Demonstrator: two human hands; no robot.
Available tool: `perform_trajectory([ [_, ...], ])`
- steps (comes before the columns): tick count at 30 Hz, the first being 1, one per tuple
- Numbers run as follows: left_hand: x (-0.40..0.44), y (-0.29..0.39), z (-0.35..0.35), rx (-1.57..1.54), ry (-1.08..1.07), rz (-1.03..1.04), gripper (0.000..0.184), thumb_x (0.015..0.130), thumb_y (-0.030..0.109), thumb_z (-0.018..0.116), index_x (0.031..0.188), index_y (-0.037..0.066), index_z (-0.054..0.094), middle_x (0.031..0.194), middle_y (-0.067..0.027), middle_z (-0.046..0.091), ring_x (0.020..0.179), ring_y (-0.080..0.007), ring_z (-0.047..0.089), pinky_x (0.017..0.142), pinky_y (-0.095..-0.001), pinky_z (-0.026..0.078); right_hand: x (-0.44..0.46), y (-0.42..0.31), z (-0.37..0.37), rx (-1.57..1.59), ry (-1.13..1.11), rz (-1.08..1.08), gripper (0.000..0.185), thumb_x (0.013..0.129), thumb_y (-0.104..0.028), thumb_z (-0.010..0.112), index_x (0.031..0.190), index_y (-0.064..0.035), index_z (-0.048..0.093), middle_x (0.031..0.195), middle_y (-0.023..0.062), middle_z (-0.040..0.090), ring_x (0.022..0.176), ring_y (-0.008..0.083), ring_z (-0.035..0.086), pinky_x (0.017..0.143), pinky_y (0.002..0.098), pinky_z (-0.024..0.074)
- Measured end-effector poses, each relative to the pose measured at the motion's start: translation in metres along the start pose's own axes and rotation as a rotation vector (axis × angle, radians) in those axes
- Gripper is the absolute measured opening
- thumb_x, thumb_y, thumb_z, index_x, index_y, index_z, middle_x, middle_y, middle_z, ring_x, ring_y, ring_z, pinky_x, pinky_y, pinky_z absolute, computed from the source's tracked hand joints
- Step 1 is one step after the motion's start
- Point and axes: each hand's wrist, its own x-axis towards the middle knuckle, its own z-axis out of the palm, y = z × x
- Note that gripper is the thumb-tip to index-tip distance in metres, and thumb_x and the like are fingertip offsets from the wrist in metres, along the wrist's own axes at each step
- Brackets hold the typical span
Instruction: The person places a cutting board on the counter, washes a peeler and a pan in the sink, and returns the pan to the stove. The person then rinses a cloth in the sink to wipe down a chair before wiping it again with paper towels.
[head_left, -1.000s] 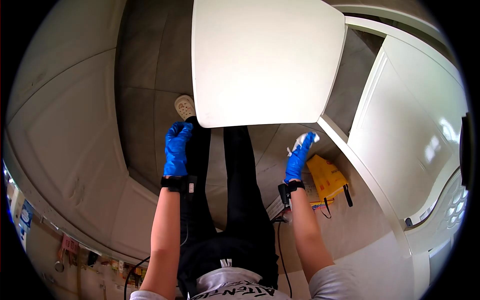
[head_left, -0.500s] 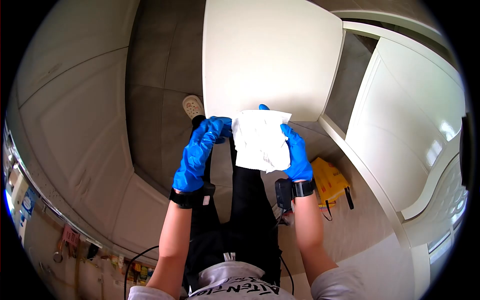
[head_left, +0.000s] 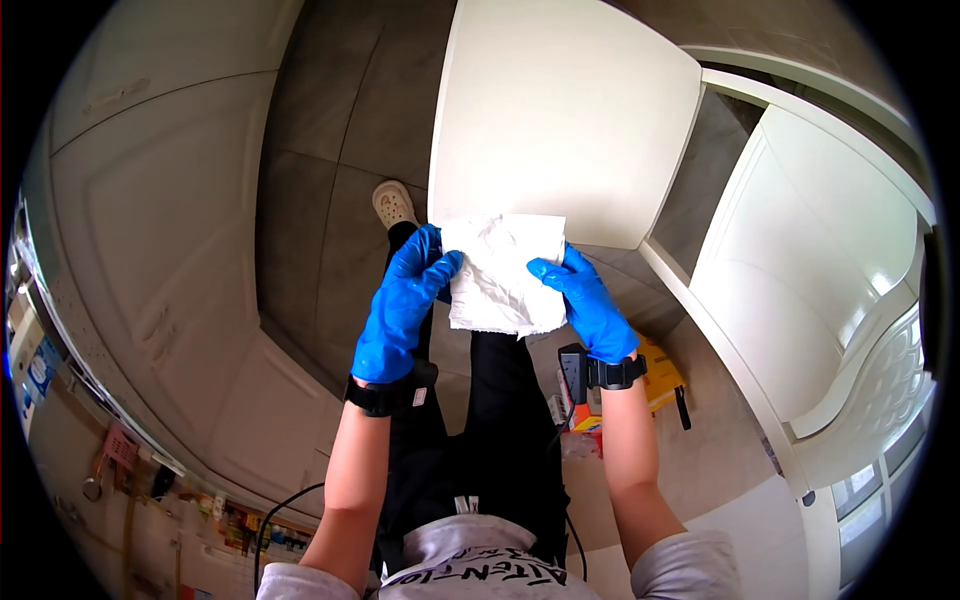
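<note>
A crumpled white paper towel (head_left: 508,285) is stretched between my two hands, above my legs and near the front edge of a white chair seat (head_left: 560,120). My left hand (head_left: 408,280), in a blue rubber glove, pinches its left side with the thumb on top. On the opposite edge my right hand (head_left: 585,298), gloved the same way, grips with its thumb over the paper. The fingers beneath the towel are hidden on both sides.
The white chair backrest (head_left: 800,260) stands at right. A yellow bag (head_left: 662,372) lies on the floor beside my right wrist. White cabinet doors (head_left: 170,230) run along the left, with a cluttered counter (head_left: 120,500) at lower left. Below is grey tile floor (head_left: 320,110).
My left hand has taken hold of the towel's left edge, and my right thumb now lies over its front. The towel has shifted slightly left, and the view has turned a little.
</note>
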Motion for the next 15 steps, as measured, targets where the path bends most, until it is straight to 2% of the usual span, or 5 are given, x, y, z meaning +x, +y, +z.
perform_trajectory([
  [4, 0.0, -0.001, -0.001, -0.037, 0.173, 0.067, 0.029, 0.081, 0.006, 0.052, 0.109, -0.001, 0.047, 0.096, -0.0027, 0.055, 0.087, -0.0092, 0.05, 0.077, -0.0211, 0.04, -0.008, -0.012, 0.011, 0.019, -0.049, 0.007, 0.04, 0.076, -0.007, 0.057, 0.114, -0.0013, 0.046, 0.107, 0.0051, 0.054, 0.097, 0.0134, 0.05, 0.087, 0.0266, 0.0374],
  [8, -0.008, 0.014, -0.006, -0.075, 0.0, 0.206, 0.021, 0.082, 0.006, 0.05, 0.102, -0.001, 0.051, 0.096, -0.0032, 0.055, 0.088, -0.0099, 0.051, 0.08, -0.0224, 0.039, -0.003, -0.009, 0.009, 0.148, -0.149, -0.118, 0.04, 0.074, -0.003, 0.057, 0.112, -0.0028, 0.047, 0.113, 0.0081, 0.05, 0.103, 0.0162, 0.047, 0.089, 0.0284, 0.0369],
  [10, -0.014, 0.024, -0.011, -0.137, -0.103, 0.134, 0.02, 0.081, 0.008, 0.049, 0.099, -0.001, 0.052, 0.094, -0.0033, 0.056, 0.088, -0.0119, 0.051, 0.082, -0.0253, 0.038, -0.004, -0.015, 0.007, 0.058, -0.216, -0.156, 0.022, 0.077, -0.009, 0.053, 0.099, -0.003, 0.056, 0.116, 0.0105, 0.048, 0.105, 0.0171, 0.046, 0.09, 0.028, 0.0358],
  [12, -0.019, 0.037, -0.019, 0.014, -0.334, 0.301, 0.024, 0.077, 0.009, 0.046, 0.096, -0.002, 0.054, 0.098, -0.0086, 0.056, 0.097, -0.0168, 0.048, 0.09, -0.0293, 0.031, 0.007, -0.024, 0.015, 0.117, -0.434, -0.288, 0.031, 0.082, -0.024, 0.04, 0.074, -0.003, 0.062, 0.12, 0.0162, 0.044, 0.109, 0.0231, 0.043, 0.091, 0.0299, 0.0346],
  [15, -0.026, 0.048, -0.016, 0.096, -0.432, 0.32, 0.024, 0.075, 0.007, 0.045, 0.094, -0.002, 0.055, 0.098, -0.008, 0.056, 0.1, -0.0169, 0.046, 0.091, -0.0291, 0.03, 0.011, -0.032, 0.013, 0.164, -0.414, -0.372, 0.032, 0.081, -0.029, 0.041, 0.103, -0.0094, 0.054, 0.125, 0.0197, 0.037, 0.111, 0.0294, 0.041, 0.093, 0.0373, 0.0323],
])
